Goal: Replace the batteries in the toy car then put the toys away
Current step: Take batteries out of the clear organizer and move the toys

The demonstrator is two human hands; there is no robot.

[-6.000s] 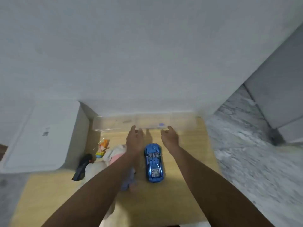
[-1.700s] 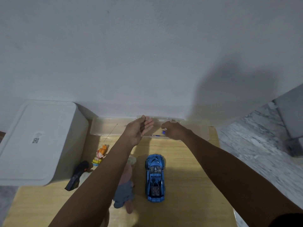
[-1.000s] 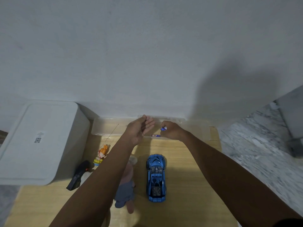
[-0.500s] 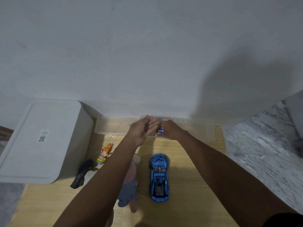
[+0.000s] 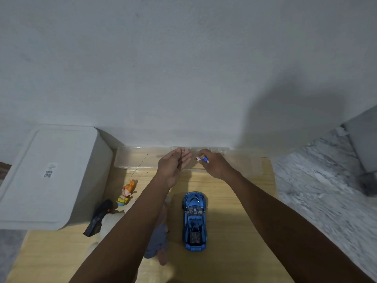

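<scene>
1. Head view: the right hand reaches over the far edge of the wooden table, its thumb and fingertips pinching a small battery with a blue and white wrapper; any print on it is too small to read.
2. The left hand is just beside it, palm turned inward with the fingers loosely curved; whether it holds anything cannot be told.
3. Both hands hover above a clear plastic tray that lies along the wall.
4. The blue toy car sits on the table nearer the person, well apart from the hands, nose toward the wall.
5. Left of the car lie a plush toy, partly under the left forearm, a small orange-haired figurine and a black remote control with a thin wire antenna.
6. A white lidded bin stands at the left; its lid carries a small label with a QR code, the text unreadable.
</scene>
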